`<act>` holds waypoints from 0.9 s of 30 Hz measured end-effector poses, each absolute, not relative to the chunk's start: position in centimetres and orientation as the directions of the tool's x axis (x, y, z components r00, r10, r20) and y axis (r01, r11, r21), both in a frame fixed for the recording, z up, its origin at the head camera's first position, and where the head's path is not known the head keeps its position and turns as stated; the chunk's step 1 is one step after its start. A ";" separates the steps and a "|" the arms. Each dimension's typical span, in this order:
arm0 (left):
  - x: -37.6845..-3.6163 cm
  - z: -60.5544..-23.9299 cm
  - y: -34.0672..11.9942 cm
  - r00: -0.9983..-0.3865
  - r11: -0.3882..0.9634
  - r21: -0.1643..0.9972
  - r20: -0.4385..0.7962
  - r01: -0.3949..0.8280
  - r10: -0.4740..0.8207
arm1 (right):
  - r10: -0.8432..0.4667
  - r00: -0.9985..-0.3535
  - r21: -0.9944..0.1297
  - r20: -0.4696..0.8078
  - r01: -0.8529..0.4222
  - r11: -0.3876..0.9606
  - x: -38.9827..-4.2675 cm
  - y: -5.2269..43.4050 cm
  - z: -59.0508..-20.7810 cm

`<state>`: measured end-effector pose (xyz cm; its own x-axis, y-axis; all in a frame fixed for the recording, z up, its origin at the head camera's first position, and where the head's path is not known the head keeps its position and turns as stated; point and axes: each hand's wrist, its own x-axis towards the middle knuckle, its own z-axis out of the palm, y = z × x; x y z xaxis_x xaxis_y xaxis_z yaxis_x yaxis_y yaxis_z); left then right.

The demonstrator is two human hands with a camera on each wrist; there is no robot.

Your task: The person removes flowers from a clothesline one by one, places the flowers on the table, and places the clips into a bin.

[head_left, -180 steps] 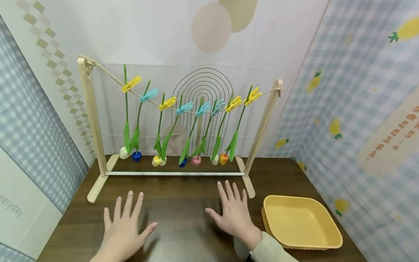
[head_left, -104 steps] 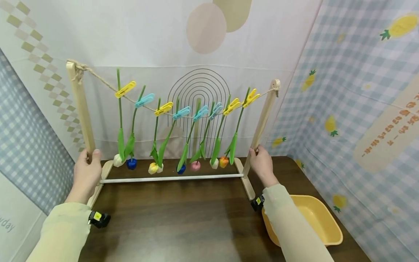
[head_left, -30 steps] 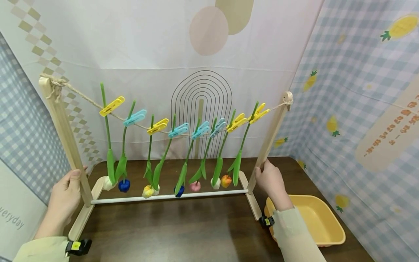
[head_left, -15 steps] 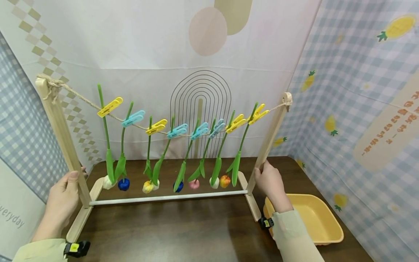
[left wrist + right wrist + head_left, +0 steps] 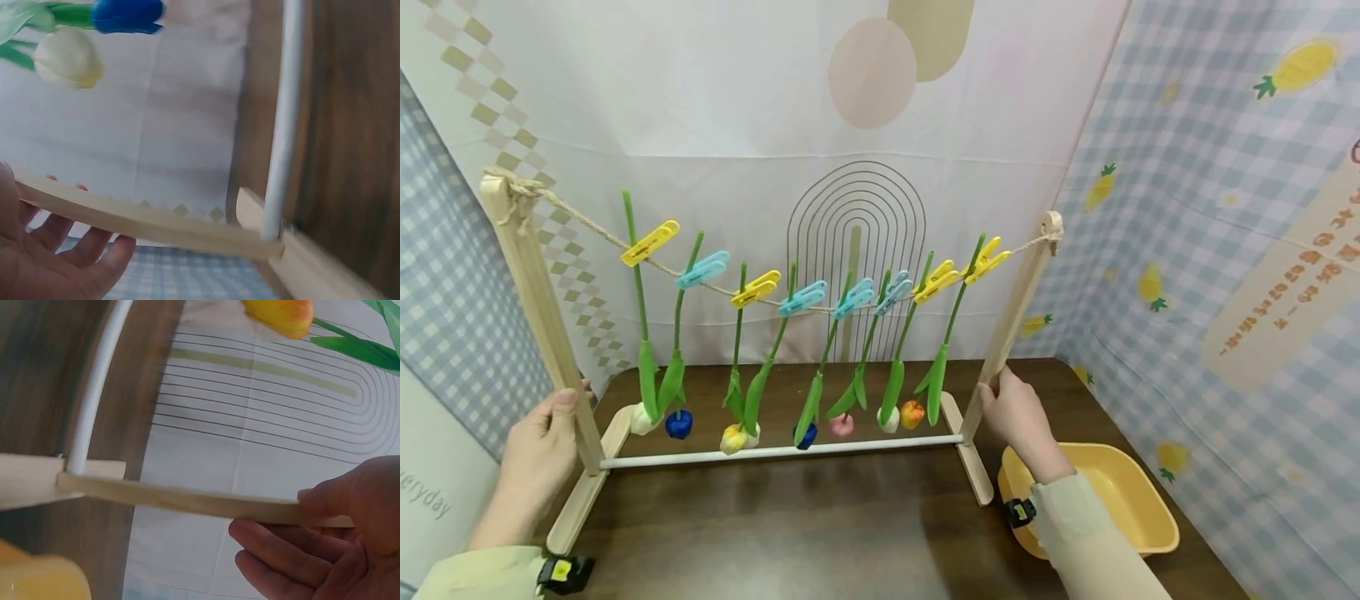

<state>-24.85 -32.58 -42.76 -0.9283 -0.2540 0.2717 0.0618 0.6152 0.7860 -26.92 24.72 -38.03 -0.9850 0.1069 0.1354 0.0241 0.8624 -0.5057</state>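
Running left to right, the rack [image 5: 857, 446] is upright left of the tray [image 5: 1138, 500]; the left hand [image 5: 540, 446] curls its fingers round the near-side left post [image 5: 542, 317], the right hand [image 5: 1021, 421] pinches the right post [image 5: 1019, 308]

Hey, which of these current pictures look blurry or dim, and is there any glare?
Head view: bright, mostly sharp, soft sheen on the table; left wrist: soft, white tulip blurred; right wrist: dim, soft, tray blurred at the corner.
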 end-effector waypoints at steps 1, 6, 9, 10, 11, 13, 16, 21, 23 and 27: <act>-24.7 -42.8 -32.7 -0.937 0.632 0.772 0.267 0.067 -0.227 | 0.096 -0.987 -0.499 0.126 0.021 0.866 -26.9 24.8 -38.1; -23.5 -43.0 -33.0 -0.988 0.766 0.643 0.123 0.006 -0.096 | 0.041 -0.999 -0.463 0.030 0.023 0.886 -26.2 25.2 -38.9; -22.9 -43.0 -33.0 -0.999 0.831 0.555 -0.040 -0.033 -0.013 | 0.022 -1.000 -0.433 -0.022 0.029 0.901 -25.6 25.3 -39.2; -22.8 -43.0 -32.9 -0.996 0.847 0.531 -0.093 -0.034 0.018 | 0.016 -1.000 -0.420 -0.025 0.025 0.907 -25.4 25.3 -39.2; -22.6 -43.1 -32.7 -0.989 0.856 0.515 -0.142 -0.033 0.047 | 0.008 -1.000 -0.408 -0.021 0.016 0.913 -25.2 25.3 -39.2; -22.1 -43.3 -32.1 -0.975 0.865 0.503 -0.194 -0.007 0.104 | -0.006 -1.000 -0.400 -0.013 -0.001 0.917 -24.9 25.4 -39.2; -21.5 -43.7 -30.8 -0.967 0.853 0.522 -0.203 0.027 0.155 | -0.046 -0.998 -0.398 0.038 -0.057 0.916 -24.5 25.6 -39.0; -20.7 -43.6 -28.1 -0.947 0.803 0.593 -0.224 0.054 0.230 | -0.185 -0.977 -0.405 0.104 -0.211 0.890 -24.2 25.8 -38.2; -20.5 -43.6 -27.0 -0.930 0.770 0.634 -0.236 0.072 0.281 | -0.247 -0.963 -0.406 0.104 -0.268 0.874 -24.1 25.8 -37.5; -20.3 -43.3 -24.9 -0.892 0.708 0.699 -0.254 0.098 0.375 | -0.321 -0.940 -0.382 0.114 -0.340 0.859 -23.9 25.7 -35.5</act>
